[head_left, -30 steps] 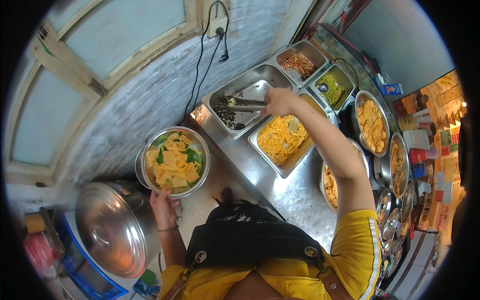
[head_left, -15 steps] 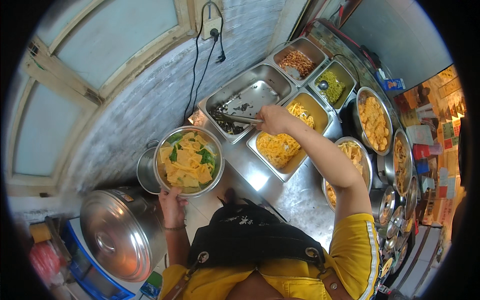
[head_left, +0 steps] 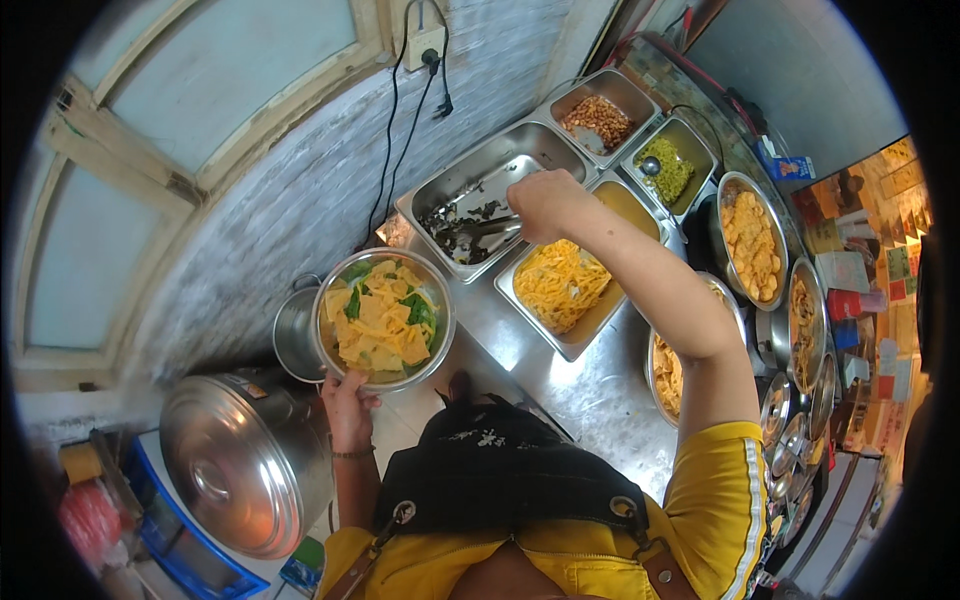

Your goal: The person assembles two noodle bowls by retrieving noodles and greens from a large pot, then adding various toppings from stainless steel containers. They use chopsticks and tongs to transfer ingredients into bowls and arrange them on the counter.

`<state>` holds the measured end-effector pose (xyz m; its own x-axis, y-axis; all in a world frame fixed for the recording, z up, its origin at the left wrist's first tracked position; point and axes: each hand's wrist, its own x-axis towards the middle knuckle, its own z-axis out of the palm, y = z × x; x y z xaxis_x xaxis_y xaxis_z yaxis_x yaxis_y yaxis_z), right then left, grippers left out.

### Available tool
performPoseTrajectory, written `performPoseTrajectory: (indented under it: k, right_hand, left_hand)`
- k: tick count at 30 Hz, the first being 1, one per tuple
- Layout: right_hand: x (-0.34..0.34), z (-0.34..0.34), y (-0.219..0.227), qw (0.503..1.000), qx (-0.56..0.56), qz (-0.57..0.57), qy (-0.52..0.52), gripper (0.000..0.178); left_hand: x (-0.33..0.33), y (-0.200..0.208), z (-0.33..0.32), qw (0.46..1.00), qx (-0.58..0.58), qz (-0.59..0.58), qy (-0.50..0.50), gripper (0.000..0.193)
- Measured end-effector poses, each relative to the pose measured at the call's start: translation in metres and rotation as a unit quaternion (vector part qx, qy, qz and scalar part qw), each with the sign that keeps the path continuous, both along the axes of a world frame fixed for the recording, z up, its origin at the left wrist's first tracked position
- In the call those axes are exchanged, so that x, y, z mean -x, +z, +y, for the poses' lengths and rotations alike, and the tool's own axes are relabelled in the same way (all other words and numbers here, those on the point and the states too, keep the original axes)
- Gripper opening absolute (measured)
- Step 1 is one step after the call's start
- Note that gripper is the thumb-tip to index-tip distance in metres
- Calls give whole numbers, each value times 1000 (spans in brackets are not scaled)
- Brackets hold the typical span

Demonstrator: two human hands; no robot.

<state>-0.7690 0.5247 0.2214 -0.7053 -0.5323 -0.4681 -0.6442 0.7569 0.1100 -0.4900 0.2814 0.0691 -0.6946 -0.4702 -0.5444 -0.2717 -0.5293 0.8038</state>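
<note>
My left hand (head_left: 350,402) grips the near rim of a round steel bowl (head_left: 450,325), fingers closed on it. The bowl holds flat yellow sheets (head_left: 385,322) and green leaves (head_left: 420,315). My right hand (head_left: 545,207) is closed round metal tongs (head_left: 492,228) and reaches over a long steel tray (head_left: 550,142). The tips of the tongs are down among dark, shrivelled pieces (head_left: 455,230) in that tray; whether they pinch any cannot be made out. Just under my right wrist is a steel tray of yellow shreds (head_left: 562,285), partly hidden by my forearm.
Beyond stand a tray of peanuts (head_left: 598,122) and a tray of chopped green food (head_left: 675,178) with a ladle in it. Bowls of yellow fried pieces (head_left: 750,245) line the right. A lidded steel pot (head_left: 230,470) stands lower left. Black cables (head_left: 390,150) hang down the wall.
My right hand and the tongs have shifted up and slightly right, the tongs now steeper in the tray. The bowl in my left hand has moved slightly right.
</note>
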Motion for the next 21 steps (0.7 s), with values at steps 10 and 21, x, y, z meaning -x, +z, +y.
performPoseTrajectory:
  k: [10,21]
  right_hand:
    - [14,27,-15,995,41,-33,-89,35]
    - [14,44,-66,947,191,-194,-169,31]
  left_hand:
    - [-3,-4,-4,1000,3,-17,19,27]
    - [11,4,4,1000,-15,0,-15,27]
